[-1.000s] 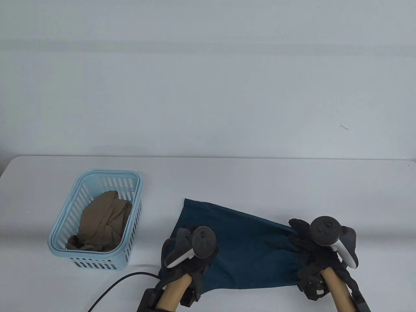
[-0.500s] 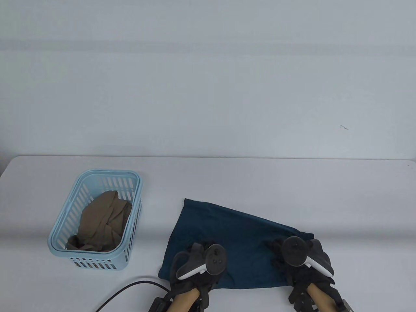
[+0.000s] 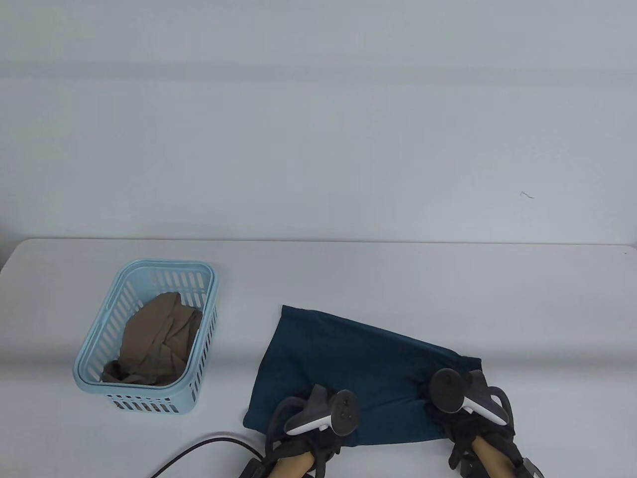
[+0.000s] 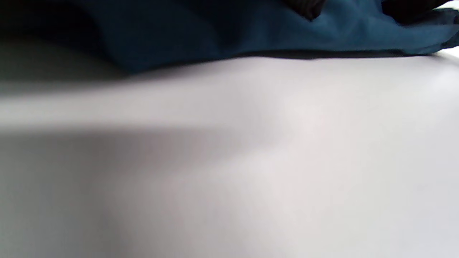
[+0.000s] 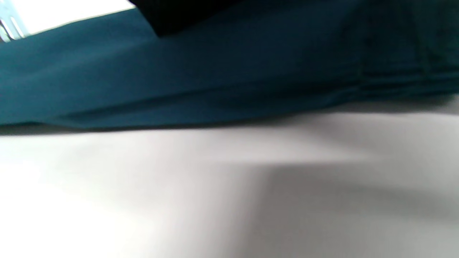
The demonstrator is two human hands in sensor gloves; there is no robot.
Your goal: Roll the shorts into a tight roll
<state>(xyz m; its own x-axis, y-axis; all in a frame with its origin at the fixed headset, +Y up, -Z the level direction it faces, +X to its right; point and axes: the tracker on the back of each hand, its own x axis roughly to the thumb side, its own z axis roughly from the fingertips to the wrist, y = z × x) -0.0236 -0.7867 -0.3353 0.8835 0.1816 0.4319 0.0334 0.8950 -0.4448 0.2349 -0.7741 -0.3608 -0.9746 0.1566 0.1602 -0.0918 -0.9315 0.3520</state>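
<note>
Shorts (image 3: 348,358) flat, long axis slanting away from the basket (image 3: 205,318).
My left hand (image 3: 311,433) and right hand (image 3: 465,416) rest on their near edge; finger state hidden.

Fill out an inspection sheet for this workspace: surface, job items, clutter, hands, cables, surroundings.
Surface: white table, bare across its far half.
Job's things: dark teal shorts lying flat and spread out near the front edge; no roll started.
Clutter: light blue slotted basket at the left, holding crumpled tan cloth.
Grippers: left hand and right hand both sit at the near edge of the shorts; trackers hide the fingers in the table view and the wrist views are too blurred to show any grip.
Cables: black cable lying on the table from the left wrist toward the front edge.
Surroundings: plain pale wall behind the table.
</note>
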